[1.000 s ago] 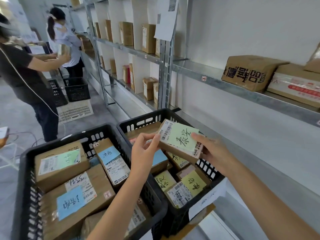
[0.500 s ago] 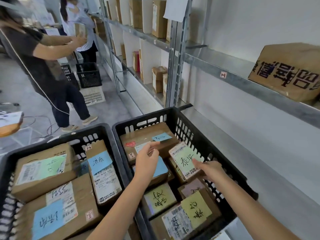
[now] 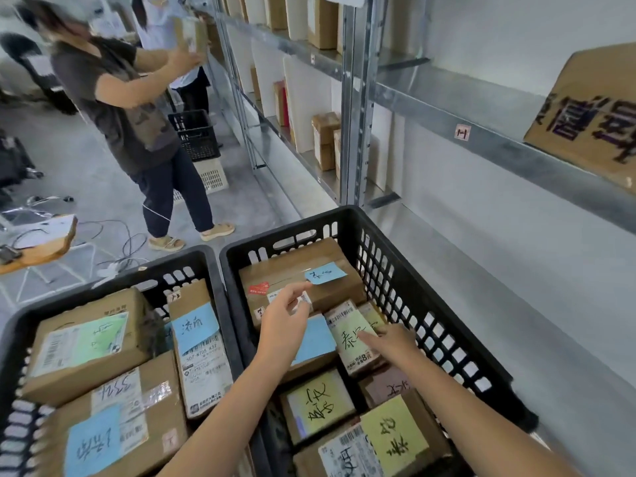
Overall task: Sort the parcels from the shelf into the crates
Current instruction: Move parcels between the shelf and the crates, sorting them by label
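The shelf [image 3: 516,156] runs along my right with a large printed carton [image 3: 592,111] waiting on it. Below stand the left crate [image 3: 192,261] and the right crate [image 3: 378,235], both nearly full.

The green-noted parcel [image 3: 351,333] lies in the right crate, just beside the blue-noted parcel [image 3: 315,339], note side up. My right grip [image 3: 392,340] is released, with straight fingers pressing on the parcel's top. My left grip [image 3: 282,325] hangs loose above the blue-noted parcel and holds nothing.

To finish well, I judge I should press evenly until the parcel sits level with its neighbours. The note should stay face up and readable. Then I should lift my fingers straight off so they do not drag the note loose.

A second ago both grips held this parcel above the crate. Half a second ago it stood tipped on edge among the others. Now it lies lower and flatter, and my left grip has let go.
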The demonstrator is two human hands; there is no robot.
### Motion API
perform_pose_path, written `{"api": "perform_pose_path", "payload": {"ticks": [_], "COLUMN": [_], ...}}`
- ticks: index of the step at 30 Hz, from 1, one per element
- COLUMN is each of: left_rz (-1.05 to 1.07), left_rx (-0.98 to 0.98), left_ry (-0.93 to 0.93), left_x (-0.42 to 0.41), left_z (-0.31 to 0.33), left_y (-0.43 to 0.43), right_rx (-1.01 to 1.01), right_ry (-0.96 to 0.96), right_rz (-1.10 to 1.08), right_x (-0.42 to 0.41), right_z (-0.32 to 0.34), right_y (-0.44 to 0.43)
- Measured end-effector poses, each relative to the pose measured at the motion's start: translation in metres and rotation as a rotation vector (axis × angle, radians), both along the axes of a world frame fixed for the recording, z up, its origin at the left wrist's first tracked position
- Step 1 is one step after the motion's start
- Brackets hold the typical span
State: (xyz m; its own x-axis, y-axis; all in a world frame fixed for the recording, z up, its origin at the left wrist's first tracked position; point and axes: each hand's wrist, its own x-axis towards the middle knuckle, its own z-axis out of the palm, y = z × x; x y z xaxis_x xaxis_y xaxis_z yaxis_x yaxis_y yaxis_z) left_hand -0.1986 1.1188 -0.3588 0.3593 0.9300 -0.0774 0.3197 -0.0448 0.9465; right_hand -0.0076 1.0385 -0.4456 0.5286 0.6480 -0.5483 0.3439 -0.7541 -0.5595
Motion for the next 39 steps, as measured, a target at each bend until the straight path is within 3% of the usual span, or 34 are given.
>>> {"api": "perform_pose_path", "payload": {"ticks": [8,13,19,26,31,39], "left_rz": [-0.162,-0.342,-0.596,-0.777,-0.877,-0.942], "left_rx": [0.132,0.330,0.643,0.826,0.849,0.764], "left_ry": [0.130,0.123,0.027,-0.227,-0.335,-0.275], "left_x": [0.026,0.062,0.114,0.170,0.202,0.238], "left_z": [0.026,0.063,0.118,0.192,0.235,0.276], "left_y": [-0.006,-0.021,-0.045,-0.097,-0.142,-0.188], "right_rx": [0.284,0.499,0.610,0.660,0.600,0.540], "right_ry": [-0.195,-0.391,-0.629,-0.842,-0.932,-1.079], "right_rz": [0.101,0.070,-0.015,-0.230,-0.380,-0.699], "right_x": [0.005,0.012,0.023,0.034,0.037,0.052], "right_z": [0.056,0.124,0.218,0.317,0.360,0.399], "right_y": [-0.008,-0.040,-0.092,-0.174,-0.238,-0.319]}}
